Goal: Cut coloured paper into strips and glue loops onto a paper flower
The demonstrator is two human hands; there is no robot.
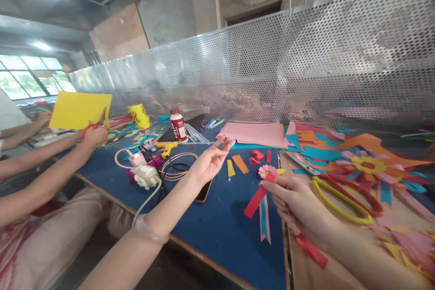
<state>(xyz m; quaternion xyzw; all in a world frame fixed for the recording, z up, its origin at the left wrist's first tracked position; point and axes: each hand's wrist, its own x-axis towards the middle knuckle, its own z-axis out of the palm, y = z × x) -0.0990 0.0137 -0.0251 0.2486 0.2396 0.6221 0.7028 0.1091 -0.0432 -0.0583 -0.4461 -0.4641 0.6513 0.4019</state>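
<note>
My right hand pinches a red paper strip between thumb and fingers, its lower end hanging toward the left. Just behind the strip is a small pink paper flower with a pink-and-blue ribbon tail; whether the hand touches the flower is unclear. My left hand is held over the blue table, fingers extended toward the pink sheets. Yellow strips, an orange piece and curled red paper lie between the hands. A phone is partly hidden under my left forearm.
Large red-and-yellow-handled scissors and a paper flower with a yellow centre lie at right among scraps. A yellow glue gun, cables, a bottle and a perforated metal divider are around. At left, a co-worker's hand cuts yellow paper.
</note>
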